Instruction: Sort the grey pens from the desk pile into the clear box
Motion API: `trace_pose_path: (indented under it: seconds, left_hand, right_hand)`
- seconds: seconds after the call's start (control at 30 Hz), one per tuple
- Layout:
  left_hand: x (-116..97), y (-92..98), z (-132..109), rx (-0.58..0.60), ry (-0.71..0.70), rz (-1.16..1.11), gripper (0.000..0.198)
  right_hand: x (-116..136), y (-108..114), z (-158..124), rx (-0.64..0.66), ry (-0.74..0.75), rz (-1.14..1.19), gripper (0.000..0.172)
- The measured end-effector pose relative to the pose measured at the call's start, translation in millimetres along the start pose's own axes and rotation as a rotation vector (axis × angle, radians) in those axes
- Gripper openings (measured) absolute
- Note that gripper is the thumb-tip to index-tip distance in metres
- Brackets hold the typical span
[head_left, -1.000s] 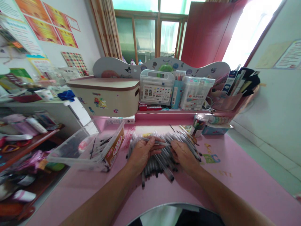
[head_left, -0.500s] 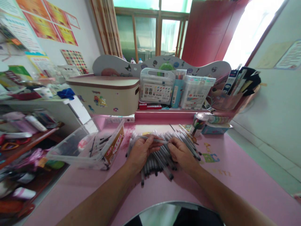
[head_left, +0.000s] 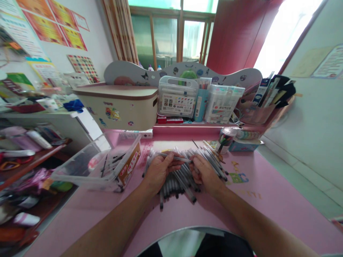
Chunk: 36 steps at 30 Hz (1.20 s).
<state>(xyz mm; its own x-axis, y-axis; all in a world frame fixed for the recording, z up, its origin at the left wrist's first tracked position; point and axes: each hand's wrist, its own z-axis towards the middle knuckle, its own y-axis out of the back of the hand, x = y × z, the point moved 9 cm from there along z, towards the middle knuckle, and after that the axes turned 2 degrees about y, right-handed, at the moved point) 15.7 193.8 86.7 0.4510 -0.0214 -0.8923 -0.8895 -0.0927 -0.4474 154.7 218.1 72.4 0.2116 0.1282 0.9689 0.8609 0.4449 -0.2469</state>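
Observation:
Between my two hands lies a slim, clear-barrelled pen (head_left: 179, 159), held almost level above a pile of similar pens (head_left: 184, 179). My left hand (head_left: 160, 171) pinches its barrel between thumb and fingers. At the pen's right end, the thumb and fingers of my right hand (head_left: 203, 169) are closed on the tip; a small dark part shows there, too small to make out. The piled pens have translucent barrels and dark ends, most pointing toward me, on the pink desk (head_left: 171, 217).
Left of the pile stands a clear plastic bin (head_left: 80, 180) with a few pens inside. Behind are a lidded cream box (head_left: 120, 110), a clear marker case (head_left: 177, 98) and a pen holder (head_left: 255, 112). A jar (head_left: 226, 138) of pens stands at the right.
My right hand's fingers have shifted slightly at the pen's right end, curling more downward. My left hand keeps its hold. The whole view has moved a little.

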Motion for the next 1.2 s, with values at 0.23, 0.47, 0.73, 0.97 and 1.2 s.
trace_pose_path:
  seconds: [0.23,0.47,0.73,0.97,1.2]
  left_hand:
    - [-5,3.6,1,-0.061,-0.01,-0.015,0.025]
    - [-11,9.6,-2,-0.113,-0.066,-0.026,0.032]
    - [-22,0.8,-11,-0.118,-0.145,0.198,0.033]
    - [-19,11.6,-3,-0.149,-0.085,-0.044,0.027]
    - [-11,34.8,6,-0.318,0.072,-0.556,0.033]
  right_hand:
    - [4,1,1,-0.029,0.037,-0.042,0.032]
    - [7,1,-1,-0.037,-0.051,0.395,0.025]
    - [-2,-13,-7,0.101,-0.267,0.332,0.027]
    - [6,-10,-7,0.088,-0.237,0.267,0.028]
    - [44,25,-1,-0.116,0.06,0.473,0.017]
